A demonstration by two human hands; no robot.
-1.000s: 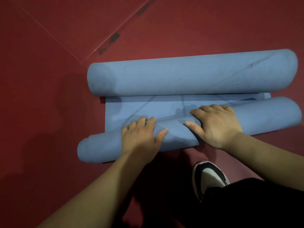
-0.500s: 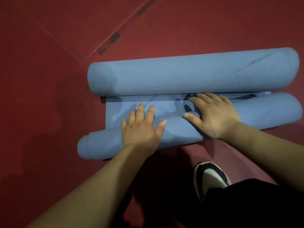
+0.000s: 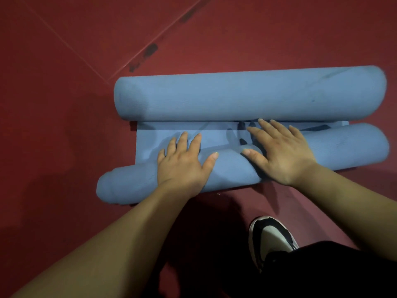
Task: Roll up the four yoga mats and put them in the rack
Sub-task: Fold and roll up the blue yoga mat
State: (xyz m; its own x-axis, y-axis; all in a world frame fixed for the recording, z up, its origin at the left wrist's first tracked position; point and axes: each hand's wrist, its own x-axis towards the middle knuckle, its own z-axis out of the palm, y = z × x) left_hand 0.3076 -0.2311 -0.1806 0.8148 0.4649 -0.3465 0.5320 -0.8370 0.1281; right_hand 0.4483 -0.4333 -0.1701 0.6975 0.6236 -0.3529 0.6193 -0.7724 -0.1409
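Head view: a blue yoga mat lies on the red floor (image 3: 64,108), partly rolled. Its near roll (image 3: 339,147) runs across the picture at a slight slant, with the left end closer to the person and poking out past the left edge of the flat strip (image 3: 163,134) that is not yet rolled. On the far edge of that strip sits a thicker far roll (image 3: 247,93), lying straight across. Whether it is the same mat's other end or a second mat cannot be told from here.

The left hand (image 3: 184,166) rests palm-down on top of the near roll, its grip spread, with the fingers straight and reaching over onto the flat strip and the thumb out to the side. The right hand (image 3: 281,153) lies on the same roll further right, its grip likewise spread flat. Its fingertips (image 3: 262,121) stretch across the strip to just beside the foot of the far roll. Neither hand curls round anything — both press down with open palms.

Dark printed lines (image 3: 241,134) show on the strip between the two hands.

Lower right, a black-and-white shoe (image 3: 272,235) stands on the floor beside a black trouser leg (image 3: 326,274). Pale seam lines cross the floor at upper left, one with a dark scuff (image 3: 149,51) on it.
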